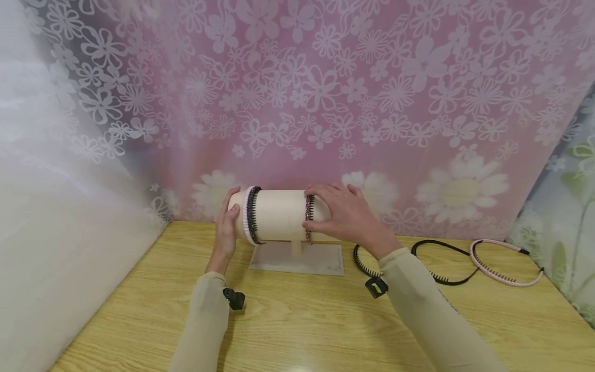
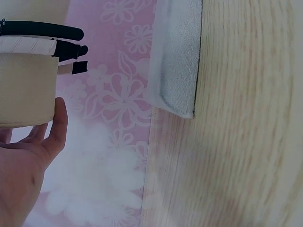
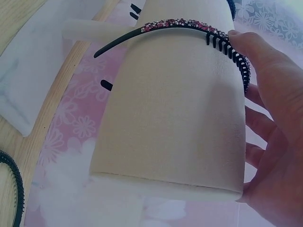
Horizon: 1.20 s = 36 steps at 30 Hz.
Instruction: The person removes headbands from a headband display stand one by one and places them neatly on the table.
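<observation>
Pink floral backdrop (image 1: 325,113) is hanging behind cream fabric cylinder (image 1: 281,214); half-curled L hand (image 1: 226,227) is cupping its L end, R hand (image 1: 343,212) pinching red-glittered black headband (image 1: 308,211), crosswise nr R end.

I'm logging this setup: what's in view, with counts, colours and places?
Table: 1, yellowish, below
Stand: 1, cream and grey, on table
Ridged headband: 1, pale pink, stand's left
Beaded headband: 1, black, beside it
Jewelled headband: 1, black and red, stand's right
Black headbands: 2, black, table's right
Pink headband: 1, pink, table's far right
Backdrop: 1, pink and white, behind
Sheet: 1, white, left
Cloth: 1, greyish floral, right edge
Cameras: 2, black, at wrists
Sleeves: 2, beige, foreground
Left hand: 1, bare, holds stand's left end
Right hand: 1, bare, fingers on jewelled headband
</observation>
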### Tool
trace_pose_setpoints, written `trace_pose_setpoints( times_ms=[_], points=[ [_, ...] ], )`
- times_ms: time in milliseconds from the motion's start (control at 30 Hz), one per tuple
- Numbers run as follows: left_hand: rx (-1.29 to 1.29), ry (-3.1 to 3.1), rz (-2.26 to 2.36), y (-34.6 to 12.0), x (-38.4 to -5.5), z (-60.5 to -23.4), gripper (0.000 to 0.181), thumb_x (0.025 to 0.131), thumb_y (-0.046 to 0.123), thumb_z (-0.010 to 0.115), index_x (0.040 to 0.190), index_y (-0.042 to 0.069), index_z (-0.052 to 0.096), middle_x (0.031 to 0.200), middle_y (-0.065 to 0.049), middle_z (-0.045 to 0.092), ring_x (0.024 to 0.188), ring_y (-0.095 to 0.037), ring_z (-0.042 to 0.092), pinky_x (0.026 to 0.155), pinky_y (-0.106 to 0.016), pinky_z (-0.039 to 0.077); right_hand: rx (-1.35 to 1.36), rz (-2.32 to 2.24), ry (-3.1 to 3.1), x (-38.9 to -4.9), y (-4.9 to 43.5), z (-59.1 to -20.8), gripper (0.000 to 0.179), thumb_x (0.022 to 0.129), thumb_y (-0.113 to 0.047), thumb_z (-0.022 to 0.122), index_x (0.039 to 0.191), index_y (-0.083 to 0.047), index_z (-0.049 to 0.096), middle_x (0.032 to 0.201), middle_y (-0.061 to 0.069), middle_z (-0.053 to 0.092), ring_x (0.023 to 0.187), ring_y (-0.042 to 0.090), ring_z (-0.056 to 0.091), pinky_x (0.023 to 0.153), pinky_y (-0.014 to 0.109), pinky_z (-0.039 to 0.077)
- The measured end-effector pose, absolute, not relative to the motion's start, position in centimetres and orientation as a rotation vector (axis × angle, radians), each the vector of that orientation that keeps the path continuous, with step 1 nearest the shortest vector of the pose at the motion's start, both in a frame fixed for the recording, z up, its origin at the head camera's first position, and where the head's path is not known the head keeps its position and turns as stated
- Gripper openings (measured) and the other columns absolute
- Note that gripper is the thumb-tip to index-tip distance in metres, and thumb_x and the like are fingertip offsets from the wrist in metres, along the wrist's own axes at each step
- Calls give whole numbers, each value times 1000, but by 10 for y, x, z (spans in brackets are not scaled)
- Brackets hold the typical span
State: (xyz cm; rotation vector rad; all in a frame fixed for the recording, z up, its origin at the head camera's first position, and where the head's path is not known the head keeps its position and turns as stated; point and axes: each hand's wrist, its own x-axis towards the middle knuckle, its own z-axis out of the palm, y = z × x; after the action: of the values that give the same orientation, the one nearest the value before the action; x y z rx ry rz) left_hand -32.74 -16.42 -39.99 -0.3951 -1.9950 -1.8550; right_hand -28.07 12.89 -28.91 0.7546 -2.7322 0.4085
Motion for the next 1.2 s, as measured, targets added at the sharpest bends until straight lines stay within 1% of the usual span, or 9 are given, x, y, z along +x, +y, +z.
trace_pose_setpoints(
  times_ms=[233,467,533,700,867,1033,1200],
  points=[
    [-415,-1990,-1859,-164,-328,-401,54,103,40,38,155,27,41,134,-3,53,107,-26,56,82,-34,50,754,390,-2730,-280,131,-290,69,87,-58,73,144,-25,54,154,0,53,143,25,46,116,68,27],
    [-415,-1993,-1865,-164,-328,-400,50,103,42,39,153,37,44,135,-2,54,108,-27,57,81,-34,51,750,369,-2733,-279,132,-289,70,88,-60,72,146,-26,53,156,0,51,143,30,47,116,69,27],
    [-413,-1997,-1854,-164,-328,-400,50,103,42,39,152,38,44,134,-2,54,106,-27,57,80,-34,51,754,376,-2729,-279,133,-289,70,88,-60,72,146,-26,53,156,0,51,143,30,48,116,68,26],
    [-407,-2004,-1829,-164,-329,-399,52,102,41,38,153,33,44,133,-5,55,104,-28,58,78,-34,52,765,392,-2713,-279,135,-291,70,87,-59,73,146,-26,53,155,0,52,142,30,48,117,66,26],
    [-396,-2007,-1822,-165,-329,-400,52,102,41,39,153,32,45,135,-5,55,107,-27,57,80,-36,51,767,397,-2693,-278,136,-291,70,87,-58,74,145,-26,54,154,1,53,141,31,49,115,70,25],
    [-392,-2011,-1816,-166,-329,-400,50,102,42,38,152,37,45,137,-5,55,107,-28,57,80,-36,51,757,401,-2683,-280,137,-293,69,87,-58,74,144,-26,54,154,0,53,142,29,49,114,73,22],
    [-388,-2021,-1814,-167,-329,-401,49,103,43,38,151,42,45,137,-4,55,107,-27,56,81,-37,50,757,404,-2678,-281,137,-296,68,87,-58,73,145,-27,54,153,-1,54,141,29,49,113,72,25]
  ],
)
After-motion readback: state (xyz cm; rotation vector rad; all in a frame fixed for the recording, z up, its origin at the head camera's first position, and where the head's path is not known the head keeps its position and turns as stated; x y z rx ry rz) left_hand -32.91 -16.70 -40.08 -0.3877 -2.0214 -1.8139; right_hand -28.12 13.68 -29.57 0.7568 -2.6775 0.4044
